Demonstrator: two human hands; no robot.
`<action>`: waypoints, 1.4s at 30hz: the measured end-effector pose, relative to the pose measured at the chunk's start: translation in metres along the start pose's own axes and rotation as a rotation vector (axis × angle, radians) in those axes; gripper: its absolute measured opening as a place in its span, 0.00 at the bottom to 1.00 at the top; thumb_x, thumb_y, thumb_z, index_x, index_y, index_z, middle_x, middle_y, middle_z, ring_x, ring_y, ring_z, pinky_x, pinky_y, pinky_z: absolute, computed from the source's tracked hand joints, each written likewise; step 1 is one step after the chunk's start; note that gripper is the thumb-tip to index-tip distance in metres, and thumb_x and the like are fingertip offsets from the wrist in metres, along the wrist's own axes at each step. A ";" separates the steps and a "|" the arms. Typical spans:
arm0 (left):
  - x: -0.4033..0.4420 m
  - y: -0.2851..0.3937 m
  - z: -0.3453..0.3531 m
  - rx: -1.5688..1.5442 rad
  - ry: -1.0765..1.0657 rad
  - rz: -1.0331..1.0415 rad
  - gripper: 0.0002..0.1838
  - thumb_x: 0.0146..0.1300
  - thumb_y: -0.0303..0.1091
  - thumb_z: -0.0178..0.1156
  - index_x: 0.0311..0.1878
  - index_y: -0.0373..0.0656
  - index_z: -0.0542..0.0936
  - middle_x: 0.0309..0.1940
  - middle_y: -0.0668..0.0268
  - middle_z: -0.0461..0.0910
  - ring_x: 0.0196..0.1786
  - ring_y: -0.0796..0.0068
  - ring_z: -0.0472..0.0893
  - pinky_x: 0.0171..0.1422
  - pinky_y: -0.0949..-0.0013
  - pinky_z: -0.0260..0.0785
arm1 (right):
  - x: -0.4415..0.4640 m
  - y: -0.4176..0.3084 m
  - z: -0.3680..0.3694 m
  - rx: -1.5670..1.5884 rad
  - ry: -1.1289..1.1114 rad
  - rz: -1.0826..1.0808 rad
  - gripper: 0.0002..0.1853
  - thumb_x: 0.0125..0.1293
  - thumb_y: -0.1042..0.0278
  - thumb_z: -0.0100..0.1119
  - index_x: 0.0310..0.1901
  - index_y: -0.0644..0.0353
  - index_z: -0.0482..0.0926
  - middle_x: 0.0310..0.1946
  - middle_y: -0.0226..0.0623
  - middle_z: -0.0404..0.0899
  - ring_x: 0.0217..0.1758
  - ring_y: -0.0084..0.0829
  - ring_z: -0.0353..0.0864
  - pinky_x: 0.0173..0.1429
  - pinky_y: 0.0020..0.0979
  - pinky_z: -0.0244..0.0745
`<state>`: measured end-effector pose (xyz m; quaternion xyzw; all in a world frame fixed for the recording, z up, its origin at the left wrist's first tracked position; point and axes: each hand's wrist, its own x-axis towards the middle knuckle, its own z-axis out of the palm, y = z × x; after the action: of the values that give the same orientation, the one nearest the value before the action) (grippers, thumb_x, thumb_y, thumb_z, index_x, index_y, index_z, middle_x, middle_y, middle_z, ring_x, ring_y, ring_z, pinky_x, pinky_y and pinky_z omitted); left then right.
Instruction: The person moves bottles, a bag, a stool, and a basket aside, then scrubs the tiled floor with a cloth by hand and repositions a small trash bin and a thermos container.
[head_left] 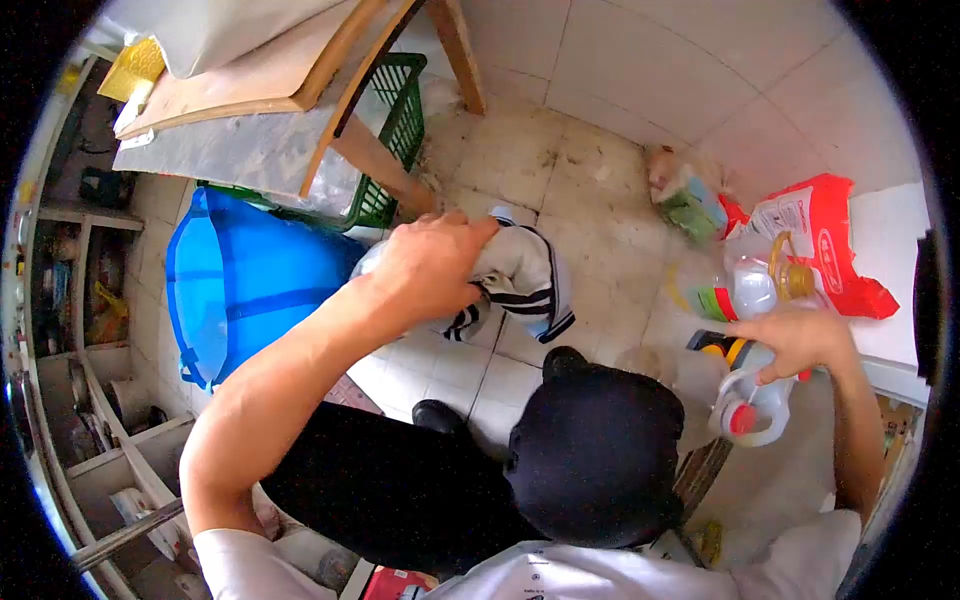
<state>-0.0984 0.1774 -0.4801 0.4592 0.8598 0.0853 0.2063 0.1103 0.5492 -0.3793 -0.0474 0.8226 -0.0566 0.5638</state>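
Note:
My left hand (430, 265) is closed on a bunched white cloth (525, 268) with black stripes, low over the tiled floor. Part of the cloth is hidden behind the hand. On the other side, my right hand (797, 338) reaches into a group of plastic bottles by the wall. Its thumb and index finger are around a bottle with a black cap (708, 342) and a yellow-orange neck. Just below the thumb stands a whitish jug (762, 412) with a red cap. A clear bottle (752, 285) with a yellow cap lies above the hand.
A blue bag (265, 285) stands left, beside a wooden table (230, 140) with a green basket (402, 120) under it. Against the right wall are a red bag (815, 235) and a green package (692, 205). Shelves (95, 340) line the far left.

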 end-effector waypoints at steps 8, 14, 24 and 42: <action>0.099 0.019 0.007 -0.094 0.090 -0.050 0.34 0.49 0.37 0.73 0.59 0.32 0.73 0.52 0.44 0.80 0.54 0.40 0.81 0.59 0.47 0.75 | 0.179 -0.078 -0.104 0.190 0.888 -0.504 0.61 0.50 0.55 0.79 0.78 0.67 0.48 0.69 0.65 0.67 0.71 0.59 0.70 0.74 0.45 0.67; 0.135 -0.020 0.030 -0.381 0.271 -0.090 0.37 0.46 0.31 0.76 0.59 0.36 0.68 0.47 0.43 0.80 0.55 0.39 0.80 0.56 0.48 0.75 | 0.247 -0.056 -0.123 0.453 1.075 -0.438 0.43 0.51 0.72 0.69 0.72 0.59 0.67 0.53 0.58 0.82 0.57 0.56 0.82 0.60 0.45 0.77; 0.214 -0.093 0.067 0.119 0.486 -0.307 0.39 0.55 0.26 0.67 0.71 0.38 0.65 0.67 0.45 0.70 0.70 0.40 0.68 0.74 0.46 0.64 | 0.358 -0.048 -0.196 0.073 1.091 0.010 0.45 0.50 0.44 0.76 0.69 0.54 0.72 0.75 0.50 0.63 0.76 0.51 0.65 0.75 0.60 0.61; 0.303 -0.200 0.094 -0.002 0.401 -0.778 0.18 0.60 0.31 0.68 0.52 0.36 0.79 0.47 0.45 0.85 0.46 0.48 0.87 0.47 0.54 0.83 | 0.442 -0.055 -0.112 -0.066 1.063 -0.485 0.31 0.45 0.67 0.76 0.55 0.43 0.78 0.53 0.35 0.75 0.64 0.43 0.74 0.69 0.56 0.66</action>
<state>-0.3579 0.3109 -0.7156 0.0754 0.9917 0.0895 0.0523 -0.1521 0.4370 -0.7387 -0.2169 0.9596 -0.1742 0.0430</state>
